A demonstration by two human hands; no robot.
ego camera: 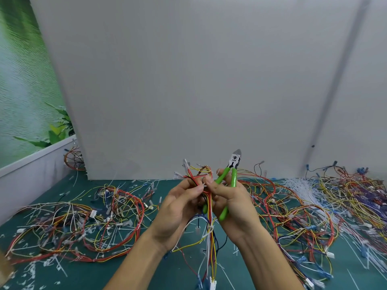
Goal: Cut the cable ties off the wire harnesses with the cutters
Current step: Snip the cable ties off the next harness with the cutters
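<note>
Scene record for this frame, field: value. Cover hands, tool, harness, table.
left hand: grips harness, held above mat
right hand: holds cutters; thumb and forefinger pinch at harness
cutters: green handles, tip up, not on a tie
mat: green, strewn with tie bits
left pile: loose harnesses
right pile: loose harnesses
white ties: bundle, far right

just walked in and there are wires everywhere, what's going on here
A person's left hand holds a harness up; the right hand grips green cutters while its fingertips pinch at the same bundle. The cutters point upward, clear of the wires, so nothing is being cut right now. More harnesses and white tie scraps lie on the green mat.
</note>
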